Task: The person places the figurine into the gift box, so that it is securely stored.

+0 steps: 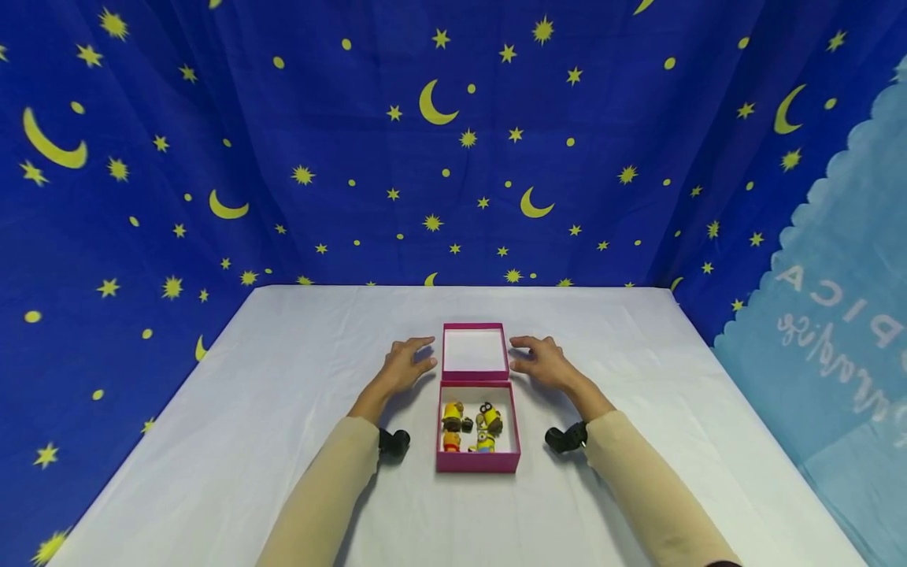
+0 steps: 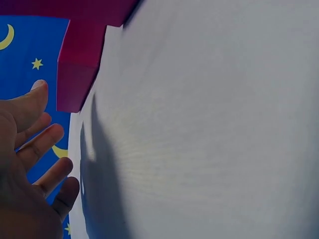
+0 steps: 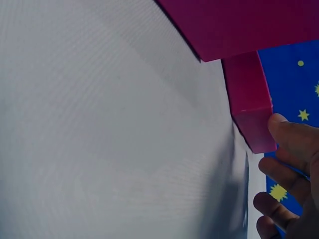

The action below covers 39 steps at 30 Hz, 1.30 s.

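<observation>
An open pink box with a white inside holds several small toy figures. Two of them are goggled yellow figures, one lying at the upper right and one at the lower right; a red-and-yellow figure is at the lower left. Directly behind the box lies its pink lid, white inside facing up. My left hand hovers just left of the lid, fingers spread and apart from it. On the lid's other side is my right hand, fingers extended, holding nothing; the right wrist view shows its thumb near the lid's corner.
A white cloth covers the table. Blue curtains with yellow moons and stars hang behind and at the left, and a light blue cloth with lettering hangs at the right. Black wrist cameras sit beneath both forearms.
</observation>
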Each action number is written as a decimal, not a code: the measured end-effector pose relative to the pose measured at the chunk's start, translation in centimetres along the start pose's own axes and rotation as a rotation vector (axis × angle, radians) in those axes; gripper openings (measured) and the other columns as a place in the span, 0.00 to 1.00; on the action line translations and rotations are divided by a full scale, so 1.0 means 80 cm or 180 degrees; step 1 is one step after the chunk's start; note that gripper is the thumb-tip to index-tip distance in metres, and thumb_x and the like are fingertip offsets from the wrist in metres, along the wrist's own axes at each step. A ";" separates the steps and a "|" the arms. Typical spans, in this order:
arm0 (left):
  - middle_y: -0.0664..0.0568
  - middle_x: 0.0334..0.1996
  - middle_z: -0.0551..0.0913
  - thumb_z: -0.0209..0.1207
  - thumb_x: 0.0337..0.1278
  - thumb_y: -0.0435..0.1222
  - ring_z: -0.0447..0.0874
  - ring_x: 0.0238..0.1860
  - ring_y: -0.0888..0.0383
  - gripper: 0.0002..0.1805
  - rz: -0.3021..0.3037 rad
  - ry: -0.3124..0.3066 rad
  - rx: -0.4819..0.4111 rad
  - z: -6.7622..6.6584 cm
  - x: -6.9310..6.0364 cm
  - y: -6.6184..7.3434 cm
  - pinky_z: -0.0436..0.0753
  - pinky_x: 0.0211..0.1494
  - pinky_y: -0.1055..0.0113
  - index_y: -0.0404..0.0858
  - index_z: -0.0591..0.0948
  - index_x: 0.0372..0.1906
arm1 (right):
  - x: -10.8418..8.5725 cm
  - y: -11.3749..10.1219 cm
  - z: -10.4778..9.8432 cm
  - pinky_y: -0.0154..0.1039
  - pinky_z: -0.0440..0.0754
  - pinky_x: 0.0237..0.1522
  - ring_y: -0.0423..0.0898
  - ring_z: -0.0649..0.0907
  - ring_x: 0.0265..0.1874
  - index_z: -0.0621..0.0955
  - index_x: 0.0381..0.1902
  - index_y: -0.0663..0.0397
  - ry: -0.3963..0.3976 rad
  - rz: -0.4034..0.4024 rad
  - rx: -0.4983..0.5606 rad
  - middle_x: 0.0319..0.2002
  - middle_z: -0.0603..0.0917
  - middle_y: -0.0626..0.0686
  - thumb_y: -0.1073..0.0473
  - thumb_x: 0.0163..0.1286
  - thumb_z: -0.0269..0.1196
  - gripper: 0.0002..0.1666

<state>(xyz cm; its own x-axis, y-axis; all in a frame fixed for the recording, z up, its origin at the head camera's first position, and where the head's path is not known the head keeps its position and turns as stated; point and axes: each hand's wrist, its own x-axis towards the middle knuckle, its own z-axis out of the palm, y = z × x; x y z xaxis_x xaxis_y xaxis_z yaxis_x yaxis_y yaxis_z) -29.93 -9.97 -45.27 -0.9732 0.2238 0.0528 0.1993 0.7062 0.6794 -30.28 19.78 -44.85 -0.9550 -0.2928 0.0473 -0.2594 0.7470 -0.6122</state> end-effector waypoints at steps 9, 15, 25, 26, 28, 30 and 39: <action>0.45 0.66 0.71 0.56 0.63 0.42 0.62 0.65 0.43 0.27 -0.0050 -0.0113 0.0134 0.004 0.007 -0.002 0.58 0.68 0.45 0.43 0.70 0.66 | 0.003 0.002 0.004 0.51 0.63 0.52 0.54 0.68 0.50 0.72 0.63 0.52 -0.0127 0.0028 -0.0125 0.62 0.75 0.57 0.54 0.62 0.63 0.31; 0.45 0.66 0.71 0.56 0.63 0.41 0.62 0.64 0.44 0.27 0.0010 -0.0137 0.0176 0.008 0.010 0.000 0.58 0.67 0.46 0.43 0.70 0.66 | 0.004 0.003 0.006 0.50 0.62 0.51 0.53 0.69 0.49 0.72 0.64 0.53 -0.0144 -0.0028 -0.0142 0.63 0.75 0.57 0.54 0.62 0.63 0.32; 0.46 0.64 0.73 0.55 0.64 0.41 0.63 0.62 0.46 0.25 -0.0025 -0.0213 0.0210 0.011 0.006 0.006 0.61 0.64 0.48 0.45 0.70 0.66 | 0.004 0.003 0.009 0.48 0.63 0.50 0.52 0.68 0.48 0.72 0.65 0.50 -0.0201 0.0026 -0.0112 0.62 0.75 0.56 0.55 0.62 0.63 0.32; 0.46 0.64 0.73 0.55 0.64 0.41 0.63 0.62 0.46 0.25 -0.0037 -0.0216 0.0201 0.010 0.006 0.007 0.62 0.64 0.47 0.45 0.70 0.66 | 0.004 0.003 0.009 0.48 0.64 0.50 0.52 0.68 0.48 0.72 0.65 0.50 -0.0201 0.0033 -0.0110 0.62 0.75 0.56 0.55 0.62 0.63 0.31; 0.46 0.64 0.73 0.55 0.64 0.40 0.62 0.62 0.45 0.25 -0.0055 -0.0220 0.0192 0.010 0.006 0.007 0.62 0.64 0.47 0.46 0.70 0.66 | 0.004 0.004 0.009 0.47 0.64 0.49 0.52 0.68 0.47 0.72 0.64 0.50 -0.0192 0.0021 -0.0108 0.61 0.76 0.56 0.55 0.62 0.63 0.31; 0.46 0.64 0.73 0.55 0.64 0.40 0.62 0.63 0.45 0.25 -0.0044 -0.0224 0.0184 0.009 0.006 0.007 0.62 0.64 0.47 0.46 0.70 0.66 | 0.004 0.003 0.009 0.46 0.64 0.48 0.52 0.68 0.47 0.72 0.64 0.50 -0.0168 -0.0012 -0.0113 0.61 0.76 0.56 0.55 0.62 0.63 0.31; 0.46 0.66 0.71 0.55 0.64 0.39 0.61 0.63 0.45 0.26 0.0118 -0.0168 0.0044 -0.001 0.004 0.006 0.60 0.64 0.46 0.46 0.69 0.67 | 0.001 -0.007 0.003 0.43 0.63 0.45 0.54 0.71 0.47 0.73 0.63 0.50 -0.0043 -0.0158 0.0064 0.55 0.79 0.56 0.56 0.62 0.64 0.30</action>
<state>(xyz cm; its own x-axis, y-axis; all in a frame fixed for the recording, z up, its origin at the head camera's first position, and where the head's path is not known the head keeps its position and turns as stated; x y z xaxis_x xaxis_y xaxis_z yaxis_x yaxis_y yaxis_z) -30.17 -9.61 -44.82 -0.9578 0.2848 0.0389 0.2370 0.7058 0.6676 -30.19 19.19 -44.66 -0.9390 -0.3373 0.0674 -0.3033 0.7192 -0.6251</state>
